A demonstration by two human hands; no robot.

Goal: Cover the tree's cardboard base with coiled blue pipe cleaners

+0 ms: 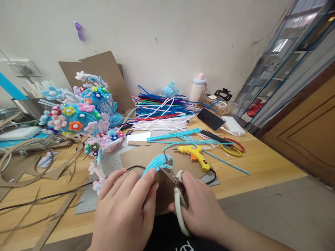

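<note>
My left hand (128, 205) is closed round the lower end of a light blue bundle of fuzzy stems (157, 162), which points up and away from me. In my right hand (201, 205) is a pair of scissors (180, 200) with pale handles; its blades are parted at the bundle's right side, near a loose blue stem end. Just beyond, a yellow glue gun (196, 155) lies on a piece of brown cardboard (136, 155). Whether the blades touch the stem is hard to tell.
Colourful fuzzy flower pieces (75, 115) stand at the left. Behind lie piled stems (162, 122), a bottle (197, 89) and a phone (210, 119). Pliers (231, 146) lie at the right. A black cable (65, 191) and cardboard scraps (56, 221) cross the left side.
</note>
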